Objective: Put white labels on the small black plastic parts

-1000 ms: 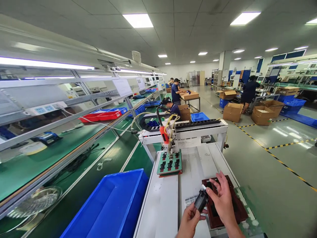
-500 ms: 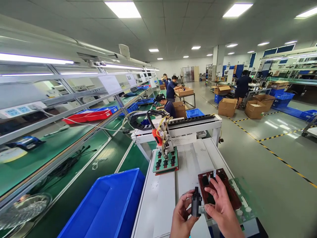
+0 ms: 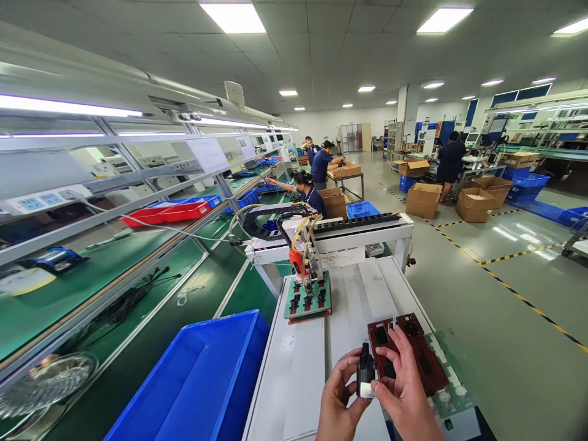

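White machine bed [image 3: 294, 373] with straight grooves filled my remote view, one blue plastic bin [image 3: 179, 392] at its left, one gantry [image 3: 367, 240] spanning it behind a green fixture plate [image 3: 298, 311], and four co-workers [image 3: 321, 162] beyond. I recorded one black, roughly cylindrical part [image 3: 365, 364], upright over the bed, clamped between thumb and fingers of the left hand [image 3: 339, 395]. Partly blocking one dark red tray [image 3: 438, 365], the right hand [image 3: 404, 383] held its fingers apart from its thumb, which touched one white label [image 3: 366, 390] against the part; a second slip [image 3: 393, 321] showed at a fingertip.
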Demonstrator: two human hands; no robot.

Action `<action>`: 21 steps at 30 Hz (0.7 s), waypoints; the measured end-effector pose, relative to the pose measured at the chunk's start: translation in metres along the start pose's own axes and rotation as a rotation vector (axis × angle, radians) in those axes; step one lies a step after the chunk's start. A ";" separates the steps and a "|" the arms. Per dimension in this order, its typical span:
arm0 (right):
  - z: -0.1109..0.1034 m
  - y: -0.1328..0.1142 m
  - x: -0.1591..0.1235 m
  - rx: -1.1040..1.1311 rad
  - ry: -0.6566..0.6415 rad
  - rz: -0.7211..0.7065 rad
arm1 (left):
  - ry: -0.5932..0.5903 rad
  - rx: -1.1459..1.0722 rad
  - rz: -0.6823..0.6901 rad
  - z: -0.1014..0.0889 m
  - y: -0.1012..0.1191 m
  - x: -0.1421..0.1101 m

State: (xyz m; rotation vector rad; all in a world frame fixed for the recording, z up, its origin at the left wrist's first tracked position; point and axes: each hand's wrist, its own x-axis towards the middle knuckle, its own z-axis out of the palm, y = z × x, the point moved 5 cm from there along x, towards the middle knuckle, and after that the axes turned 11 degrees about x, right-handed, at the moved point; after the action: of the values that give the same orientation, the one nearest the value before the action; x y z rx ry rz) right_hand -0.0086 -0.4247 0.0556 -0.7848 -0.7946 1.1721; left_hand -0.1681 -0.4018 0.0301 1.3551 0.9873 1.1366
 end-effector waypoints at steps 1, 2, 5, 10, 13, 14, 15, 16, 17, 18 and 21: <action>0.001 0.000 0.000 -0.005 0.000 0.000 | -0.001 0.003 0.001 0.000 0.000 0.000; 0.001 0.000 0.001 -0.009 0.000 -0.001 | -0.002 0.008 0.002 0.000 0.000 0.001; -0.002 0.000 0.002 -0.029 0.006 -0.008 | -0.006 0.022 0.004 0.000 0.001 0.001; -0.001 0.002 -0.001 -0.136 -0.018 -0.039 | -0.009 0.028 0.014 0.000 0.002 0.001; 0.004 0.002 -0.009 -0.269 -0.004 -0.176 | 0.013 0.002 0.014 -0.002 0.001 0.002; 0.005 0.001 -0.013 -0.318 0.016 -0.254 | 0.028 -0.019 0.014 -0.003 0.000 0.002; 0.006 0.000 -0.017 -0.359 0.043 -0.334 | 0.034 -0.046 0.011 -0.003 -0.002 0.003; 0.006 -0.001 -0.019 -0.389 0.075 -0.402 | 0.037 -0.073 0.006 -0.003 -0.004 0.002; 0.005 0.000 -0.021 -0.401 0.104 -0.445 | 0.044 -0.093 0.001 -0.003 -0.005 0.002; 0.003 0.002 -0.021 -0.400 0.127 -0.460 | 0.057 -0.100 -0.001 -0.003 -0.007 0.002; -0.003 0.019 -0.013 -0.387 0.134 -0.408 | 0.105 0.033 0.049 -0.003 -0.008 0.001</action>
State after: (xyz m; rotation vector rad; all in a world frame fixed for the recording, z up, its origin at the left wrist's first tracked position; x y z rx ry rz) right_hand -0.0182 -0.4339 0.0360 -0.9523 -1.0277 0.6021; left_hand -0.1708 -0.3998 0.0225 1.3635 1.0573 1.2444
